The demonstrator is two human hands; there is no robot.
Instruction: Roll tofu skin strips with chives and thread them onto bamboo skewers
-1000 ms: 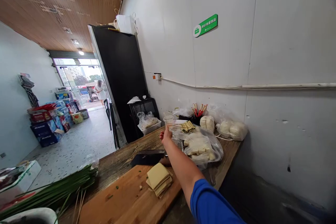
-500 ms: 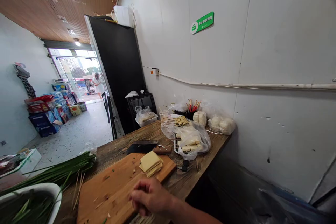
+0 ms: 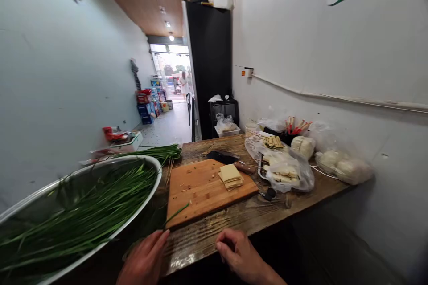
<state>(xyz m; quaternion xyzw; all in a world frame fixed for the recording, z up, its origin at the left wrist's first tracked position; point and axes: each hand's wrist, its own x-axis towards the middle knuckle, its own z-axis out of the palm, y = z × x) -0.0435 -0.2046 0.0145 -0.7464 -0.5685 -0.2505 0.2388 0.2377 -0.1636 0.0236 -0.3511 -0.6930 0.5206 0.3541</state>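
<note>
Both hands rest low at the near edge of the table (image 3: 301, 196). The left hand (image 3: 145, 260) lies palm down, fingers stretched forward and together, its fingertips touching the near end of a green chive stalk (image 3: 177, 213) that runs onto the cutting board (image 3: 200, 189). The right hand (image 3: 239, 254) is loosely curled, knuckles up, holding nothing. A metal basin (image 3: 152, 187) of chives sits just left.
</note>
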